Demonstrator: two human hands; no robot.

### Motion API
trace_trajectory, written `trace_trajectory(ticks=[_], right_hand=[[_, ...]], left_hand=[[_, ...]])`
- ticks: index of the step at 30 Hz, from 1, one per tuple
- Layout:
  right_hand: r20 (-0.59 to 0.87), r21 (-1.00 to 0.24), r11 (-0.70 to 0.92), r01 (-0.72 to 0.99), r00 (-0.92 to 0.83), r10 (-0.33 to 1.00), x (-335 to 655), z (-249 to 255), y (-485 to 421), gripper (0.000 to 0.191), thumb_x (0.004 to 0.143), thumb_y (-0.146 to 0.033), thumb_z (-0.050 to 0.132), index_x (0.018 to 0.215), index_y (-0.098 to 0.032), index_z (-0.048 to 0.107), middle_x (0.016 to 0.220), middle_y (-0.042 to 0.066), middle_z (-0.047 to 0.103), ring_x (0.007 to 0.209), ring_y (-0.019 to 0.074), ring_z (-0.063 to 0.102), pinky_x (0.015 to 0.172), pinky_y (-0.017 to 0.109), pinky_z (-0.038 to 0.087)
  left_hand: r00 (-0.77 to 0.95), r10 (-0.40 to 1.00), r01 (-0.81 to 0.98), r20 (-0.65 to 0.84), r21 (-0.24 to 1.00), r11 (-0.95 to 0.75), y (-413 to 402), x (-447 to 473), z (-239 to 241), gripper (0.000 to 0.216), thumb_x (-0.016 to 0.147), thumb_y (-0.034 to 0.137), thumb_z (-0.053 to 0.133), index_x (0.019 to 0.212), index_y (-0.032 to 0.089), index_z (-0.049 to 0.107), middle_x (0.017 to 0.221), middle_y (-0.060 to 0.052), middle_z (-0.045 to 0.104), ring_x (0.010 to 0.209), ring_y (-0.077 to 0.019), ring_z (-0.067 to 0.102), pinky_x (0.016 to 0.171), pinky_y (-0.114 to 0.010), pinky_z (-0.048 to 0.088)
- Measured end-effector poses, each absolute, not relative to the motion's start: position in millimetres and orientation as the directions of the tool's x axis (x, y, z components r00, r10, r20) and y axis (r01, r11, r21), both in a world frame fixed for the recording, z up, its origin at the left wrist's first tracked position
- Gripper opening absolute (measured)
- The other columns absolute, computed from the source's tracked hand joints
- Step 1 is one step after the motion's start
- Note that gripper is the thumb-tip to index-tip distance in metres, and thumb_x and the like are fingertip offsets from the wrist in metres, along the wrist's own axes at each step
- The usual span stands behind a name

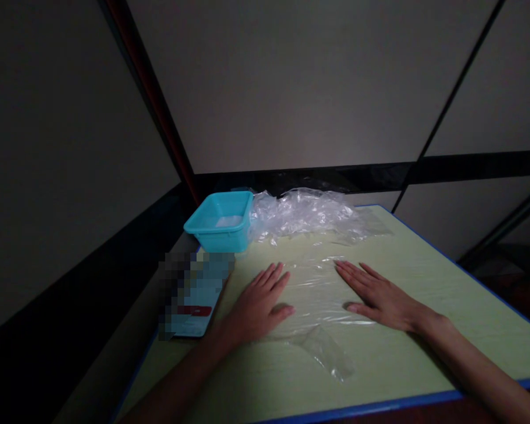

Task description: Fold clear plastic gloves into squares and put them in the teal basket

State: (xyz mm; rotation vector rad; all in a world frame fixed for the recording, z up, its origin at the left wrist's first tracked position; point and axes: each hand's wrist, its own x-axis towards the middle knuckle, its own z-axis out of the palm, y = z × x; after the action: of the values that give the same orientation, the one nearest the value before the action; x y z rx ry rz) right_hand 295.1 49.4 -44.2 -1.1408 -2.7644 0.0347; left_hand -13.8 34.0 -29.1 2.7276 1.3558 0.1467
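A clear plastic bag (315, 294) lies spread on the table between my two hands, creased across its middle. One narrower flap of it points toward the table's near edge. My left hand (265, 303) rests palm down at the bag's left side, fingers spread. Across from it, my right hand (373, 294) lies flat on the bag's right side with its fingers stretched out and thumb apart. Neither hand grips anything; both press on the film or the tabletop beside it.
Behind the hands lies a crumpled heap of clear plastic bags (309, 212). A turquoise basin (223, 238) with something white inside stands at the back left. Nearer, a flat item (203, 294), partly blurred, lies by the left edge. The pale table (428, 253) has blue edging and stands near panelled walls.
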Motion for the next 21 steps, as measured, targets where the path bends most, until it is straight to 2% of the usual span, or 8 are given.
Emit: trace_trajectory(ticks=[3, 8, 14, 21], right_hand=[[0.148, -0.120, 0.703, 0.701, -0.687, 0.711, 298.2, -39.5, 49.5, 0.073, 0.087, -0.053, 0.035, 0.141, -0.024, -0.005, 0.147, 0.007, 0.010, 0.132, 0.0267, 0.016, 0.106, 0.051, 0.018], [0.307, -0.194, 0.593, 0.781, -0.526, 0.793, 277.4, -22.9, 28.5, 0.068, 0.090, -0.046, 0.032, 0.141, -0.024, -0.007, 0.147, 0.006, 0.007, 0.133, 0.0271, 0.013, 0.106, 0.051, 0.020], [0.225, -0.140, 0.698, 0.702, -0.664, 0.713, 223.9, -24.0, -12.7, 0.075, 0.088, -0.051, 0.035, 0.142, -0.016, -0.002, 0.146, 0.012, 0.010, 0.133, 0.0262, 0.014, 0.107, 0.044, 0.024], [0.182, -0.088, 0.666, 0.740, -0.646, 0.742, 237.5, -41.2, -22.7, 0.085, 0.083, -0.059, 0.038, 0.142, -0.010, 0.002, 0.145, 0.016, 0.012, 0.132, 0.0288, 0.015, 0.106, 0.045, 0.026]], left_hand=[[0.590, 0.807, 0.798, 0.036, 0.124, -0.589, 32.4, -18.1, -28.3, 0.066, 0.086, 0.053, 0.038, 0.138, 0.015, 0.023, 0.146, -0.011, 0.015, 0.135, -0.0214, 0.010, 0.108, -0.038, 0.016], [0.562, 0.826, 0.819, 0.053, 0.104, -0.564, 32.0, -11.2, -28.6, 0.070, 0.083, 0.056, 0.042, 0.137, 0.015, 0.025, 0.146, -0.012, 0.016, 0.134, -0.0237, 0.011, 0.108, -0.040, 0.017], [0.564, 0.821, 0.817, 0.085, 0.091, -0.570, 33.4, -9.5, -32.5, 0.070, 0.083, 0.056, 0.041, 0.137, 0.014, 0.025, 0.145, -0.011, 0.021, 0.135, -0.0236, 0.009, 0.108, -0.040, 0.017], [0.576, 0.815, 0.811, 0.064, 0.081, -0.580, 35.4, -11.5, -29.7, 0.074, 0.080, 0.057, 0.046, 0.137, 0.015, 0.025, 0.146, -0.013, 0.017, 0.134, -0.0260, 0.009, 0.107, -0.041, 0.017]])
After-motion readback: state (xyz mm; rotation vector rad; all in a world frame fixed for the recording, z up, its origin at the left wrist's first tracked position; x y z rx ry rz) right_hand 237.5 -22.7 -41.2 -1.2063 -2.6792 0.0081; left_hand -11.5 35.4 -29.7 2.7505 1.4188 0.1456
